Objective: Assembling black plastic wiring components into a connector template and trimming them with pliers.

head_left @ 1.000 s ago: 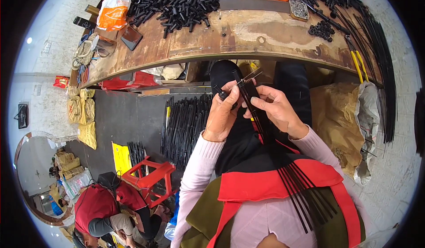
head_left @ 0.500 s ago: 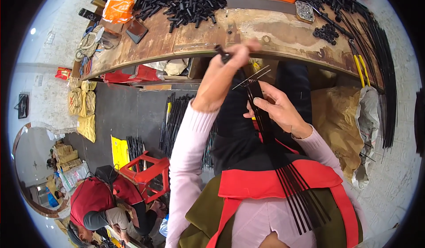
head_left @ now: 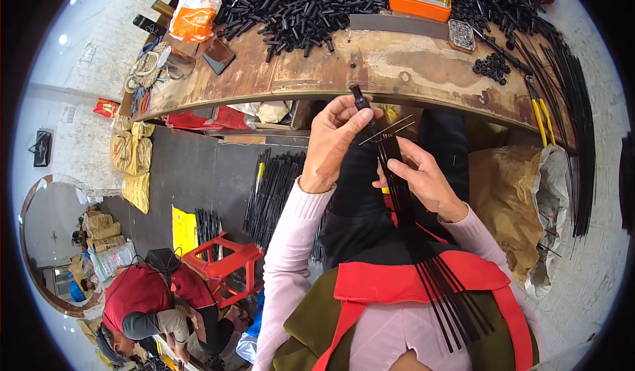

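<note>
My left hand (head_left: 336, 139) pinches a short black tubular piece (head_left: 359, 98) that stands nearly upright between thumb and fingers, just off the bench's front edge. My right hand (head_left: 423, 178), close beside it, grips a bundle of thin black rods (head_left: 395, 172), which look like umbrella ribs. Their lower ends fan out across my red and olive apron (head_left: 403, 281). A few thin metal wires (head_left: 390, 130) cross slantwise at the top of the bundle, near the left fingertips. Whether the black piece touches the rods is hard to make out.
On the wooden bench (head_left: 258, 73) lie a heap of black tubular pieces (head_left: 297, 13), an orange box (head_left: 420, 1), a dish of small metal parts (head_left: 461, 35), black rings (head_left: 491, 68) and yellow-handled pliers (head_left: 544, 121). A red stool (head_left: 225, 265) and a co-worker (head_left: 149, 298) are at lower left.
My left hand, blurred before and reaching over the bench edge, has come back toward me and now holds the black piece steady near the wires. The right hand keeps its grip; the view has shifted slightly.
</note>
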The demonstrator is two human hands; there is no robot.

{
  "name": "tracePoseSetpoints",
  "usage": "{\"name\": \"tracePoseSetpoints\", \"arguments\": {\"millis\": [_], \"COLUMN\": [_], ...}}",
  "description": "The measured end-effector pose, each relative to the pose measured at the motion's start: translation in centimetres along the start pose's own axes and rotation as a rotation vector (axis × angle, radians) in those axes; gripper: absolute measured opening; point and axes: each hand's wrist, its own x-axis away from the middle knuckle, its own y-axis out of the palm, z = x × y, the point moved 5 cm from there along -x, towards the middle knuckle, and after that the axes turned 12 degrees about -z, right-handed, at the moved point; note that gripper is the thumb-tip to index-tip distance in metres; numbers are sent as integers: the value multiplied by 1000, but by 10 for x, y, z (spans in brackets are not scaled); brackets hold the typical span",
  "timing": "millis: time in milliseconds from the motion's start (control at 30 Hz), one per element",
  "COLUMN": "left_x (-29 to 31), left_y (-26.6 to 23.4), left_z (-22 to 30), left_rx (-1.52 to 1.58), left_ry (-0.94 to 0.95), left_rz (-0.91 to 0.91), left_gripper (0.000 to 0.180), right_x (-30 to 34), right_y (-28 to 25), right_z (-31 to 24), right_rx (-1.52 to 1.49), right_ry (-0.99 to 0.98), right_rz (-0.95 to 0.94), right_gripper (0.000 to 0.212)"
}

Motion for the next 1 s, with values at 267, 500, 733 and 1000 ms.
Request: {"name": "tracePoseSetpoints", "arguments": {"millis": [267, 500, 733, 1000], "left_x": [1, 5, 5, 3], "left_y": [4, 0, -3, -11], "left_z": [-13, -9, -4, -11], "left_rx": [254, 116, -11, 57], "left_ry": [-69, -10, 18, -27], "left_rz": [60, 158, 216, 139], "left_gripper": [35, 28, 32, 34], "right_x": [-1, 1, -1, -1], "right_y": [2, -1, -1, -2], "right_z": [-1, 3, 2, 3], "right_rx": [19, 0, 17, -13], "right_ry": [-2, -11, -4, -11], "right_rz": [-16, 21, 8, -19], "right_gripper": [41, 40, 39, 40]}}
